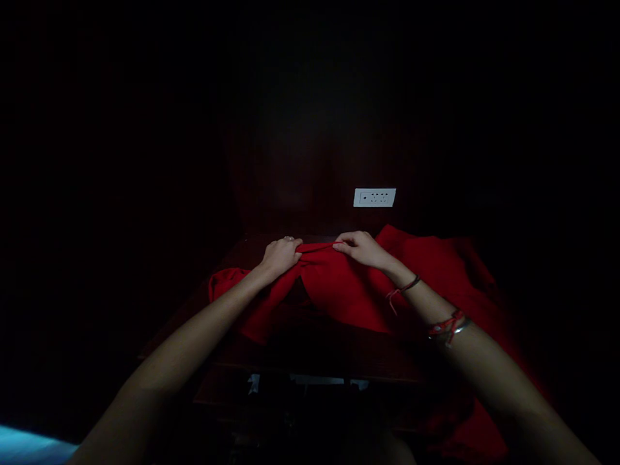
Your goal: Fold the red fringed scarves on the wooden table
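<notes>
A red cloth garment (349, 290) lies across a dark wooden table, its exact kind hard to make out in the dim light. My left hand (282, 256) is closed around a bunched part of its upper edge, with a ring on one finger. To the right, my right hand (361, 248) pinches the same edge between thumb and fingers. A short stretch of fabric runs taut between the two hands. Part of the red cloth spreads out to the left beneath my left wrist, and more of it reaches far right under my right forearm.
The dark table (329, 358) has its front edge toward me, with pale items on a shadowed level below. A white socket panel (374, 197) is on the dark surface behind. Red cloth hangs past the table's right front. Something light blue (29, 447) shows at bottom left.
</notes>
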Demonstrator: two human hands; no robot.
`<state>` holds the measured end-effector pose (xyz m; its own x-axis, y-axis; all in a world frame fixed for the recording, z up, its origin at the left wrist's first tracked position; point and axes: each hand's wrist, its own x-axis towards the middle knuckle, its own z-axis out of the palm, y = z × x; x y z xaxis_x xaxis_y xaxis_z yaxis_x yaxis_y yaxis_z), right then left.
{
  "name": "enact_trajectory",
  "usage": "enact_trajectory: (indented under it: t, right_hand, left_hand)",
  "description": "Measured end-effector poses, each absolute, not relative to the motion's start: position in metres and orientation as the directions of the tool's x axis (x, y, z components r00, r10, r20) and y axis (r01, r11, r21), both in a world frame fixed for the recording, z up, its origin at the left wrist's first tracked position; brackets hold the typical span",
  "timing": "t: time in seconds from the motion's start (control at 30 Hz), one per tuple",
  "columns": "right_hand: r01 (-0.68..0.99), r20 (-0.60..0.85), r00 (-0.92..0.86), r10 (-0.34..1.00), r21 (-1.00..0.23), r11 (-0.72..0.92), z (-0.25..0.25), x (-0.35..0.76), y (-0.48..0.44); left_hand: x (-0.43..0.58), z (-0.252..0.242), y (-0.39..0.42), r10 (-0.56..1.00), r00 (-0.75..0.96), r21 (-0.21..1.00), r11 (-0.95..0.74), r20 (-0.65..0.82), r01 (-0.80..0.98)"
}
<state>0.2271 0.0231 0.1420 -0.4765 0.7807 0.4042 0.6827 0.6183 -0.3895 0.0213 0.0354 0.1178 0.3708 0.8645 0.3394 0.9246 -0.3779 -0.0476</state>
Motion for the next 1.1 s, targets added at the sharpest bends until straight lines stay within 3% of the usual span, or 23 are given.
enact_trajectory:
  t: [0.17, 0.33, 0.53, 0.63, 0.7, 0.87, 0.97, 1.1]
  right_hand:
    - [0.824, 0.316, -0.415, 0.853, -0.267, 0.5, 0.162, 0.262, 0.026]
    - [0.945, 0.313, -0.172, 0.934, -0.216, 0.246, 0.164, 0.315, 0.039]
    - [0.951, 0.178, -0.139, 0.974, -0.25, 0.181, 0.154, 0.351, 0.044]
    - [0.967, 0.14, -0.126, 0.982, -0.203, 0.153, 0.137, 0.343, 0.051]
    - [0.973, 0.123, -0.154, 0.98, -0.151, 0.172, 0.122, 0.334, 0.057]
    - [0.968, 0.119, -0.23, 0.966, -0.078, 0.24, 0.102, 0.314, 0.065]
    - [0.952, 0.159, -0.255, 0.954, -0.128, 0.276, 0.112, 0.314, 0.061]
    - [0.903, 0.232, -0.243, 0.942, -0.301, 0.308, 0.131, 0.33, 0.051]
  left_hand:
    - [0.016, 0.115, 0.037, 0.902, 0.363, -0.057, -0.36, 0.234, 0.931]
    - [-0.031, 0.117, 0.044, 0.944, 0.302, 0.023, -0.308, 0.13, 0.951]
    - [-0.119, 0.131, 0.061, 0.977, -0.122, 0.095, 0.107, 0.177, 0.99]
    - [-0.113, 0.125, 0.061, 0.957, -0.223, 0.07, 0.214, 0.186, 0.974]
    - [-0.087, 0.106, 0.055, 0.972, -0.174, 0.052, 0.167, 0.156, 0.985]
    - [-0.025, 0.038, 0.039, 0.978, 0.209, 0.067, -0.207, -0.024, 0.976]
    - [-0.024, 0.016, 0.047, 0.973, 0.223, 0.075, -0.227, 0.059, 0.971]
    - [-0.05, 0.02, 0.067, 0.961, 0.241, 0.154, -0.26, 0.134, 0.953]
